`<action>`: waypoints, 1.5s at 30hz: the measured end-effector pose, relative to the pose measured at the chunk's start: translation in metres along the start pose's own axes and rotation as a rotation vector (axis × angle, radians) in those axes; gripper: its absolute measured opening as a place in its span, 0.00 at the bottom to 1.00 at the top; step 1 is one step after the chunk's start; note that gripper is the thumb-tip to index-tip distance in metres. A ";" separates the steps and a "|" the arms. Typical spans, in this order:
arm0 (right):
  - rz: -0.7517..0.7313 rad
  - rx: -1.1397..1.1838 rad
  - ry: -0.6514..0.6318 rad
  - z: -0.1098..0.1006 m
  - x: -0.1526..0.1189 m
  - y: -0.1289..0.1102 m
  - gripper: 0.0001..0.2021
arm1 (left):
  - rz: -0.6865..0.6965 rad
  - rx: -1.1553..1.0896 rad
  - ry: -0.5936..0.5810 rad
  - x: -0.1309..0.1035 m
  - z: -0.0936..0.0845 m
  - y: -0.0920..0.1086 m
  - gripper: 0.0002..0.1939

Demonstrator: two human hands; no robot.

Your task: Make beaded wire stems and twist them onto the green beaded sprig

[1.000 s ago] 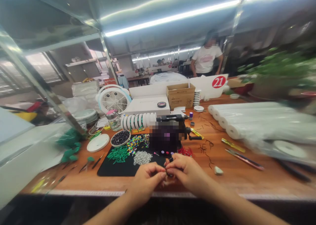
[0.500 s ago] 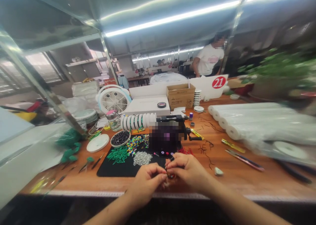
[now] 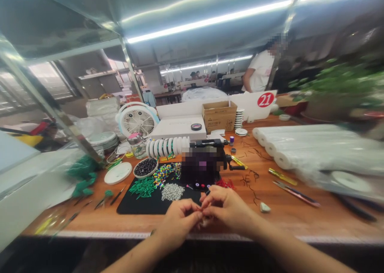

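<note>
My left hand (image 3: 183, 221) and my right hand (image 3: 226, 207) meet at the table's front edge, fingertips nearly touching. Both are closed in a pinch. What they hold is small and mostly hidden by the fingers; I cannot make out its kind. Just beyond them lies a black mat (image 3: 135, 207) bearing a heap of silver beads (image 3: 173, 192), green tube pieces (image 3: 143, 188) and multicoloured beads (image 3: 163, 175). A white dish of black beads (image 3: 145, 168) sits at the mat's far left. Behind my hands stands a black crank-handled machine (image 3: 201, 169), partly pixelated, with white spools (image 3: 168, 146) on its shaft.
To the right lie tweezers (image 3: 295, 194), a yellow-handled tool (image 3: 282, 176), a pale stone-like lump (image 3: 265, 207) and plastic-wrapped white rolls (image 3: 303, 145). A white fan (image 3: 139, 121) and a cardboard box (image 3: 219, 117) stand at the back. A person (image 3: 261, 71) in a white shirt is beyond the table.
My hands stay together in about the same place, and my right fingers have shifted slightly. The colourful bit visible between them earlier is now covered. The person behind has moved right.
</note>
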State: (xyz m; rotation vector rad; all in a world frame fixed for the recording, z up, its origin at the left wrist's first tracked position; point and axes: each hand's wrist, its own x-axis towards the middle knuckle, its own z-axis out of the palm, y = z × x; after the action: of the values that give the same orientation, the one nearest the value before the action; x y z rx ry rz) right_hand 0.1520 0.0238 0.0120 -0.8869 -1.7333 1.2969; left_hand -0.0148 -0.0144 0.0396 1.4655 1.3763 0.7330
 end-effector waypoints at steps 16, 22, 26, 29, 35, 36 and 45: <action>0.000 -0.236 0.018 0.003 -0.008 -0.006 0.08 | 0.185 0.281 0.084 -0.001 0.002 -0.002 0.08; -0.080 -0.220 -0.098 -0.008 -0.007 -0.010 0.11 | 0.054 0.065 0.028 0.002 -0.001 0.000 0.09; -0.043 -0.176 -0.066 -0.007 -0.005 -0.006 0.12 | 0.015 -0.005 0.018 0.000 0.001 0.003 0.10; -0.011 -0.077 -0.068 -0.004 -0.004 -0.003 0.12 | 0.026 0.008 0.020 -0.001 0.003 0.005 0.10; 0.009 -0.063 -0.084 -0.004 -0.001 -0.003 0.12 | 0.030 0.053 0.011 0.001 0.002 0.001 0.10; 0.004 -0.073 -0.090 -0.005 -0.001 -0.002 0.12 | 0.033 0.062 0.010 0.001 0.001 0.001 0.10; -0.040 -0.210 -0.110 -0.007 -0.002 -0.002 0.10 | 0.032 0.076 -0.023 0.001 0.003 0.003 0.10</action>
State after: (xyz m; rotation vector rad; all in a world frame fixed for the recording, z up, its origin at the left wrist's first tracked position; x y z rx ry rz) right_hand 0.1587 0.0248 0.0153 -0.9070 -1.9917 1.1716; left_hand -0.0104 -0.0135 0.0413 1.5540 1.3789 0.6881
